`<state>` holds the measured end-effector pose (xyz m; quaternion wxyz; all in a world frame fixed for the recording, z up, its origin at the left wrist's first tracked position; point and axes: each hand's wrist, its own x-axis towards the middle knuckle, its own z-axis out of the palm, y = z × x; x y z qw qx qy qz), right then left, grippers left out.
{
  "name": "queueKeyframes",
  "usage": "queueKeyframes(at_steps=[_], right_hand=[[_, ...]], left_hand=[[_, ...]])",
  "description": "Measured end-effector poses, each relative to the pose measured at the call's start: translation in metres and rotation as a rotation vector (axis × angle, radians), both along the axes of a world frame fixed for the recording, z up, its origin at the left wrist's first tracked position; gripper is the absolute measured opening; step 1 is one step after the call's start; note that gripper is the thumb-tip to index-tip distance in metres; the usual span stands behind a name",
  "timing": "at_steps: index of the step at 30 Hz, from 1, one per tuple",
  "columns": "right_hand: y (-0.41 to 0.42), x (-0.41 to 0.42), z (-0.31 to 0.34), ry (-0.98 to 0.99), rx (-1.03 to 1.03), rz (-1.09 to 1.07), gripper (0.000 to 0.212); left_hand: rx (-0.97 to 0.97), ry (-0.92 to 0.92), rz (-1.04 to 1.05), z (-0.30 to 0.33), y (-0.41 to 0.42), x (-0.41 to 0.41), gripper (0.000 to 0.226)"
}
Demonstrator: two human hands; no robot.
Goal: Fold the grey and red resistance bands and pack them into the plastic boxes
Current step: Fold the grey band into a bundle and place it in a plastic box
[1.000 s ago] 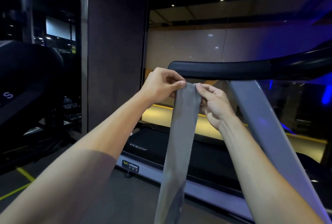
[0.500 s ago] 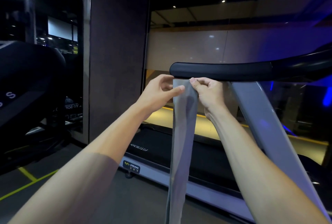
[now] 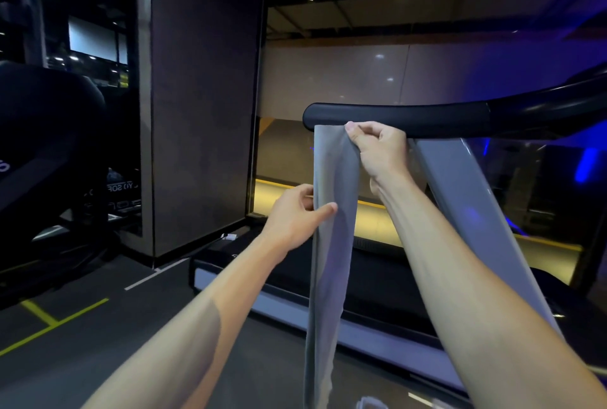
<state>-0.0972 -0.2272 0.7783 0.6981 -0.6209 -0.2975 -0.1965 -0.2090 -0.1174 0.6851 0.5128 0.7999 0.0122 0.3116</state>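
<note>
Grey band (image 3: 331, 244): hangs as a long flat strip down the middle of the view, its top edge just under the black handrail, its lower end running out of the picture at 6 o'clock.
Right hand (image 3: 377, 149): raised at the band's top right corner, fingers curled, pinching that corner between thumb and fingers; the hand sits right below the handrail.
Left hand (image 3: 299, 215): lower down, at 9 o'clock from the band's middle stretch; thumb laid across the front of the strip, fingers behind its left edge, so it holds the band in a pinch.
Handrail (image 3: 397, 119): black padded bar, running from the centre toward 3 o'clock, carried on a sloping grey post (image 3: 460, 198).
Treadmill deck (image 3: 377, 280): dark belt with a pale side rail, behind the band and forearms.
Floor (image 3: 98, 343): dark, with yellow lines at 8 o'clock.
Pillar (image 3: 200, 106): dark brown, at 10 o'clock from the hands.
</note>
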Motion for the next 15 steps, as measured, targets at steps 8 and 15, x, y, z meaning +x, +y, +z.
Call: queueKeyframes(at_steps=[8,15], right_hand=[[-0.001,0.001,0.003,0.019,-0.025,-0.033,0.008],[0.002,0.003,0.008,0.021,-0.033,-0.071,0.016]], left_hand=[[-0.052,0.043,-0.050,-0.031,-0.011,0.007,0.029],[-0.143,0.013,-0.188,-0.053,-0.005,0.006,0.024]])
